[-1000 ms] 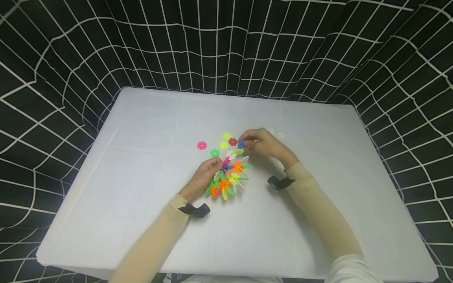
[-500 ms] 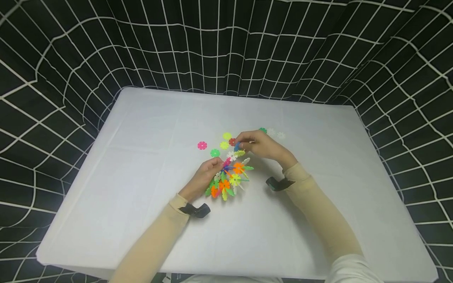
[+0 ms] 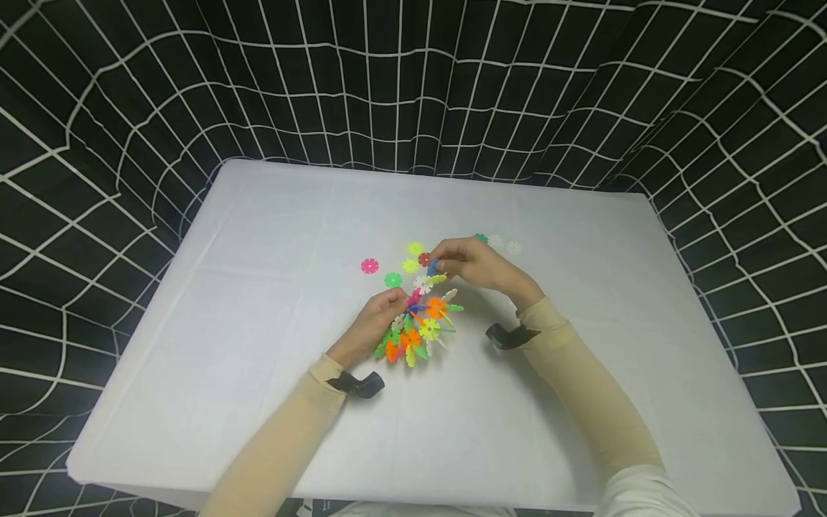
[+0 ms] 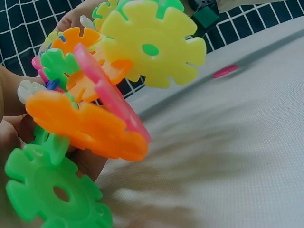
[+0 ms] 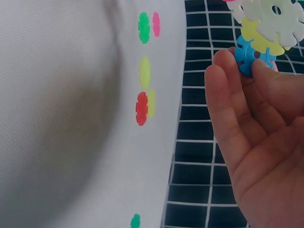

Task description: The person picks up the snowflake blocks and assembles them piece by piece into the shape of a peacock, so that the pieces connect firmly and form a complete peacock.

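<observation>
My left hand holds a cluster of interlocking snowflake discs above the white table, gripping its left side. Orange, yellow, green, pink, white and blue notched discs stick out of it at many angles. In the left wrist view a yellow disc and a green disc stand out on its near side. Thumb and fingers of my right hand pinch a blue disc at the cluster's far end. That disc meets a yellow disc beside a white one; how far they interlock I cannot tell.
Beyond the hands, loose discs lie flat on the white table: a pink disc, a green disc, two yellow ones and a red disc. White discs and a dark green disc lie behind my right hand.
My right hand has moved slightly left, bringing the blue disc against the cluster's far end. Over the last half second both hands have stayed nearly still.
</observation>
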Tool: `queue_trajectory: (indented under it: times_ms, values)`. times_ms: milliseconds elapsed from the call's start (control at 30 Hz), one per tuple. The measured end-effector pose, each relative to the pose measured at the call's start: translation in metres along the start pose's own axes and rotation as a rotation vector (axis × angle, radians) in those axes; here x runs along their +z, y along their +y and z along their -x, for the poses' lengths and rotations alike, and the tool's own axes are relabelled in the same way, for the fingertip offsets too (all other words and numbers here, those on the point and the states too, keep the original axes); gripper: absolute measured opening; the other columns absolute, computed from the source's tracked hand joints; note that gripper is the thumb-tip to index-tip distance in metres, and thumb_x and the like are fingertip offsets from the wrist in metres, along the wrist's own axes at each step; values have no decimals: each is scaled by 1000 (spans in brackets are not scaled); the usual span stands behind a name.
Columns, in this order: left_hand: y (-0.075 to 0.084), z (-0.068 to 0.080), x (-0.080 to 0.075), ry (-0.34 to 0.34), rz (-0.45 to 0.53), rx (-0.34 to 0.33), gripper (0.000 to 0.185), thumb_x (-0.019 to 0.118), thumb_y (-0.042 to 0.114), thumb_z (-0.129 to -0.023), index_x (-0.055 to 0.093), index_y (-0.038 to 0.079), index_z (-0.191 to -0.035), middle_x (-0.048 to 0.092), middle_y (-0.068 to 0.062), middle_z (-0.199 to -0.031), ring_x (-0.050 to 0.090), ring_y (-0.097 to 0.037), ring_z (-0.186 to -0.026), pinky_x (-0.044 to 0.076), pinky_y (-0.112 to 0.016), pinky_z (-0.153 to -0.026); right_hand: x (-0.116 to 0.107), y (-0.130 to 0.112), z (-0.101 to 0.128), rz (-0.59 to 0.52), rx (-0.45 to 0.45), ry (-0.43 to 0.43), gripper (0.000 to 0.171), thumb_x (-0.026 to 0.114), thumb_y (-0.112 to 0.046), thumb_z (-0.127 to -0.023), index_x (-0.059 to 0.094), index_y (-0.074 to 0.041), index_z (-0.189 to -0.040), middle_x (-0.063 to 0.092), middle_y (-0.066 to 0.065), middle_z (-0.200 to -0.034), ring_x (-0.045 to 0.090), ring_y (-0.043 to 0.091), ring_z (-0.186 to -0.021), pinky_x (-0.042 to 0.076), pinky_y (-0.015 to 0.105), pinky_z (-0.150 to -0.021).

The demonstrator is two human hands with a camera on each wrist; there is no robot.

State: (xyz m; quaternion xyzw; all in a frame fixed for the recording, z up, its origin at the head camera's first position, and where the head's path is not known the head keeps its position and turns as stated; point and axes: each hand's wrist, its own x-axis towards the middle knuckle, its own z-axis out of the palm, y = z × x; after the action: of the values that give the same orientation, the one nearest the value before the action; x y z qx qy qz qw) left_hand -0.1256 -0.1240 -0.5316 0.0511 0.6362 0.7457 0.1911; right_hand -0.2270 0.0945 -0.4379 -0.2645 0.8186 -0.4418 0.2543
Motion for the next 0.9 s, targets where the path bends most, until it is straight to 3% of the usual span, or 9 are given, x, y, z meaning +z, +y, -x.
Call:
queue_trajectory:
  times_ms: [267, 900]
  values:
    - [1, 1, 1, -2, 7, -1, 18, 49, 23, -106, 57, 9, -98, 51, 4, -87, 48, -11, -88, 40, -20, -75, -1, -3, 1, 37, 29, 10, 18, 58, -4, -100, 69, -5, -114, 72, 13, -113, 70, 28, -95, 61, 44, -89]
    - [2, 1, 2, 2, 8, 7, 18, 48, 21, -106, 56, 7, -98, 51, 4, -89, 47, -14, -93, 41, -22, -79, -2, -3, 2, 70, 44, -7, 21, 57, -3, -100, 68, -1, -117, 72, 13, -115, 68, 25, -97, 60, 44, -92]
